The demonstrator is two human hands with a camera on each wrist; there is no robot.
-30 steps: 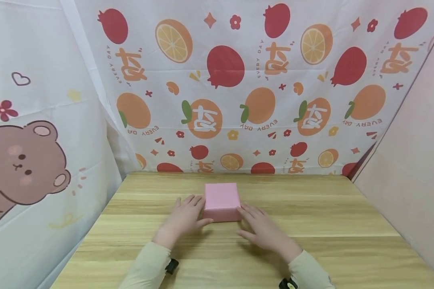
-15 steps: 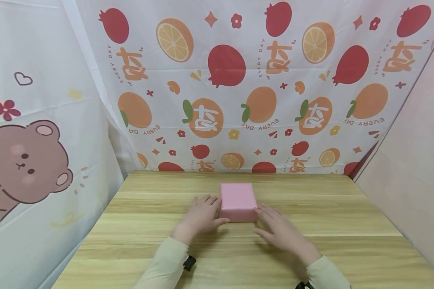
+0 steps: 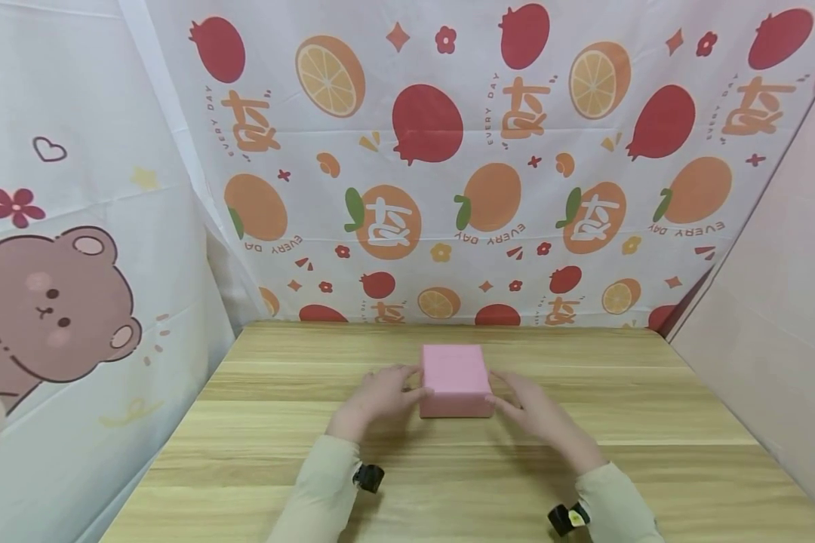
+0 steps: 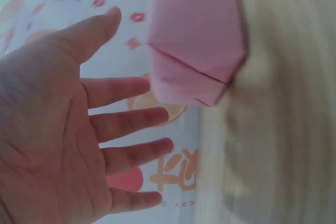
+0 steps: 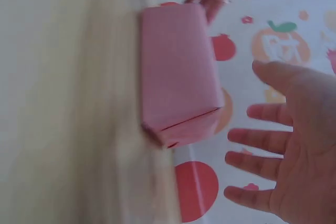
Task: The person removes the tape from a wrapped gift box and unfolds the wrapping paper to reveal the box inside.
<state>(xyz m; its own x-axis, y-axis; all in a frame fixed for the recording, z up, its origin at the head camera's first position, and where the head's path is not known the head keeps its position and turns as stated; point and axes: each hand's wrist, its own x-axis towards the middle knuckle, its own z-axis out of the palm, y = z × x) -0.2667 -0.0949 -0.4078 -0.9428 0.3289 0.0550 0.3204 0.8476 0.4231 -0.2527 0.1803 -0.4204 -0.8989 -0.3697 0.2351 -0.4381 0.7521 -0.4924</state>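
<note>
A pink wrapped box [image 3: 456,369] sits on the wooden table, with folded paper showing on its ends in both wrist views. To its left is my left hand [image 3: 380,397], fingers spread and fairly straight, thumb near the front left corner. My right hand [image 3: 536,407] is at the opposite side, its thumb by the front right corner. In the right wrist view a gap separates the right fingers [image 5: 260,139] from the box. The left index fingertip lies close to the box's edge in the left wrist view; contact cannot be told.
The wooden table [image 3: 278,422] extends around the box. Behind it hangs a white fruit-print cloth [image 3: 421,204]. A bear-print cloth [image 3: 61,302] covers the left side, and a pale plain wall [image 3: 774,324] stands on the right.
The box has slid to the right along the table, mostly during the first half second, with both hands travelling beside it. Since then the hands have shifted and the thumbs have risen along its front corners.
</note>
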